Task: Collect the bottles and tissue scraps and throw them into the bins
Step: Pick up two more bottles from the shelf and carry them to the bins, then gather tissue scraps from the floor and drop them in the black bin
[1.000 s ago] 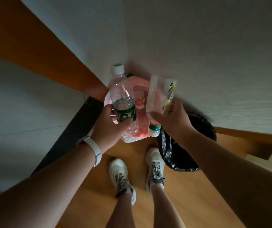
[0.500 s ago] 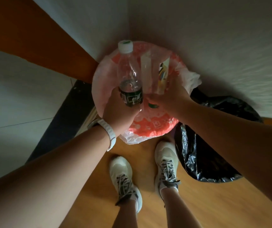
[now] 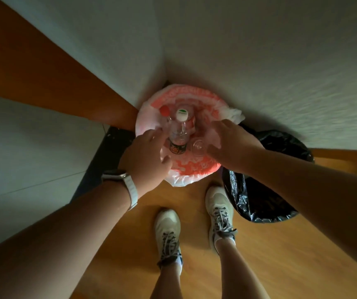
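Note:
A clear bottle with a white cap stands nearly upright inside the bin lined with a red-and-white bag, in the room's corner. A second clear bottle lies beside it in the bag, seen end-on. A red cap shows further back in the bag. My left hand hovers at the bin's left rim with fingers apart, close to the capped bottle and holding nothing. My right hand is spread over the right rim, also holding nothing. No tissue scraps are in sight.
A second bin lined with a black bag stands right of the red one, partly under my right forearm. My two white shoes stand on the wooden floor just in front. White walls close the corner; a dark strip runs along the left.
Both hands lowered their bottles into the red-lined bin and let go. The bottles now rest in the bag and my fingers have spread.

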Tool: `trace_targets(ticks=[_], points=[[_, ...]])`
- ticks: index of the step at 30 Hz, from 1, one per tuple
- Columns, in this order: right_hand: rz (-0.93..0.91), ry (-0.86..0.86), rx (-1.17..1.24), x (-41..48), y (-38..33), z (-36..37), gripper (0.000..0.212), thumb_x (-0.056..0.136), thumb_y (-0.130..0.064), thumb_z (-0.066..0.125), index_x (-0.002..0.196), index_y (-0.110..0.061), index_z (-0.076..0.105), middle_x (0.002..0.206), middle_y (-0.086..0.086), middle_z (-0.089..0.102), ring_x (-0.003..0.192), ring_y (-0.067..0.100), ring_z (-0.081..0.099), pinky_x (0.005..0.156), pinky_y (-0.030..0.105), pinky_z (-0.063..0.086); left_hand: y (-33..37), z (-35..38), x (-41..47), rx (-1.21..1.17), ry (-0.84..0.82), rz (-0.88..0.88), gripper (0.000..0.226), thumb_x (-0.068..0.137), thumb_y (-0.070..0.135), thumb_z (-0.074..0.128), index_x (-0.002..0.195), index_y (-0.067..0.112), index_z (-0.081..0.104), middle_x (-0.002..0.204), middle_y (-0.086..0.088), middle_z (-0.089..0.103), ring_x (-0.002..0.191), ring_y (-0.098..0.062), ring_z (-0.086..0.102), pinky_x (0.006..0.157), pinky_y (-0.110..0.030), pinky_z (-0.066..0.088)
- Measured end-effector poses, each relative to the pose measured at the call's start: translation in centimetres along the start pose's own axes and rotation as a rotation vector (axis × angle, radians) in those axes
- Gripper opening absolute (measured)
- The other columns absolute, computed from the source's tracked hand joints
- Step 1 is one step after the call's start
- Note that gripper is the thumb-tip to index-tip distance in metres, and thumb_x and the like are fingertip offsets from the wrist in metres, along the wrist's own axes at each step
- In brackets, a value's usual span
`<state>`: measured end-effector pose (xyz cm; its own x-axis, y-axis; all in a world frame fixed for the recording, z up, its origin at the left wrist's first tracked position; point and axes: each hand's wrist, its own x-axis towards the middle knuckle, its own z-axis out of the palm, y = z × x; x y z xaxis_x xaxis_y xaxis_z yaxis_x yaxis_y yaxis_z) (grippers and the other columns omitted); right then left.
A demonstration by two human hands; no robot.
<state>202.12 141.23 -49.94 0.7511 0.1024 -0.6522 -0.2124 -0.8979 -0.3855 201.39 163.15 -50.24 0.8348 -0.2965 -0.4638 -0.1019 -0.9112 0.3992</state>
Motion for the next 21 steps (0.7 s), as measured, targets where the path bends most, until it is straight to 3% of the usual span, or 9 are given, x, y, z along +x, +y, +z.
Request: trace_targets(ticks=[3, 7, 15, 21], points=[[-0.145, 0.005, -0.232, -3.3, -1.1, -2.0, 0.058, 0.091, -0.041, 0.048, 0.143, -0.022, 0.031, 0.141, 0.002, 0.043, 0.116, 0.025, 0.049, 0.09, 0.042, 0.047, 0.9, -3.4, -1.8, 0.182, 0.045, 0.129, 0.05, 0.08, 0.025, 0.068, 0.128, 0.016, 0.057, 0.127, -0.006, 0.057, 0.106, -0.029, 0.058, 0.077, -0.038, 0.05], [-0.215, 0.078, -0.355, -7.9, -3.0, -5.0, 0.047, 0.09, -0.045, 0.044, 0.131, -0.023, 0.043, 0.132, 0.001, 0.05, 0.114, 0.023, 0.05, 0.09, 0.04, 0.046, 2.6, -7.7, -4.2, 0.303, 0.095, 0.242, 0.05, 0.075, 0.029, 0.071, 0.123, 0.018, 0.061, 0.122, -0.006, 0.061, 0.101, -0.028, 0.059, 0.073, -0.036, 0.048], [-0.168, 0.205, -0.404, -19.6, -8.9, -12.0, 0.059, 0.092, -0.053, 0.043, 0.139, -0.017, 0.044, 0.137, 0.005, 0.05, 0.124, 0.028, 0.047, 0.097, 0.044, 0.042, 7.8, -16.9, -12.7, 0.313, 0.148, 0.335, 0.047, 0.083, 0.033, 0.061, 0.128, 0.019, 0.058, 0.125, -0.006, 0.057, 0.112, -0.025, 0.054, 0.084, -0.04, 0.047], [-0.15, 0.304, -0.371, -30.1, -14.0, -17.2, 0.058, 0.087, -0.055, 0.033, 0.128, -0.02, 0.055, 0.127, 0.004, 0.058, 0.118, 0.028, 0.052, 0.093, 0.046, 0.046, 11.5, -24.8, -20.4, 0.272, 0.215, 0.377, 0.046, 0.085, 0.039, 0.057, 0.127, 0.02, 0.056, 0.125, -0.004, 0.057, 0.115, -0.025, 0.051, 0.088, -0.042, 0.046]])
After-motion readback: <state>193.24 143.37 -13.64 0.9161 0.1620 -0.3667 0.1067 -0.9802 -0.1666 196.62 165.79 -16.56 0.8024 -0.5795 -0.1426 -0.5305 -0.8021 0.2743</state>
